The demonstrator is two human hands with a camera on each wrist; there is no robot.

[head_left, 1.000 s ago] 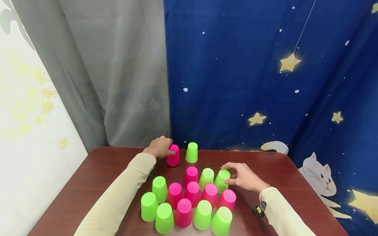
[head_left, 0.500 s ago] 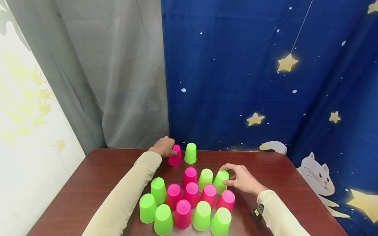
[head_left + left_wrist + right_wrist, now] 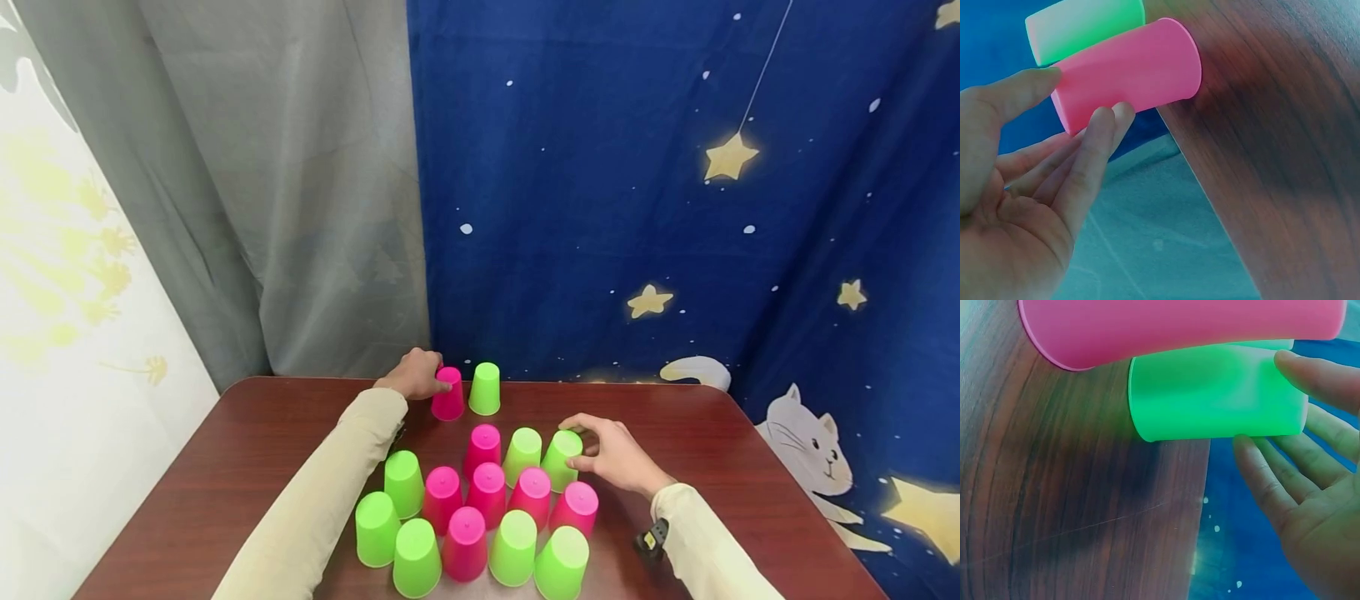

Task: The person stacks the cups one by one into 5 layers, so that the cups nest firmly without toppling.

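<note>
At the table's back, my left hand (image 3: 414, 374) holds an upside-down pink cup (image 3: 447, 394) between thumb and fingers. In the left wrist view the thumb (image 3: 1038, 84) lies on one side of that pink cup (image 3: 1132, 72) near its base, with fingertips on the other side. A green cup (image 3: 485, 389) stands inverted just right of it. My right hand (image 3: 618, 454) pinches another inverted green cup (image 3: 561, 461) at the right end of a row. In the right wrist view thumb and fingertips meet opposite sides of this green cup (image 3: 1216, 397).
Several pink cups (image 3: 466, 544) and green cups (image 3: 417, 558) stand inverted in close rows on the brown table (image 3: 187, 483), nearest the front. Grey curtain (image 3: 337, 208) and blue curtain (image 3: 570, 208) hang right behind the table's back edge.
My left hand has slid the pink cup slightly right, closer to the green cup at the back. The right hand keeps its place at its green cup.
</note>
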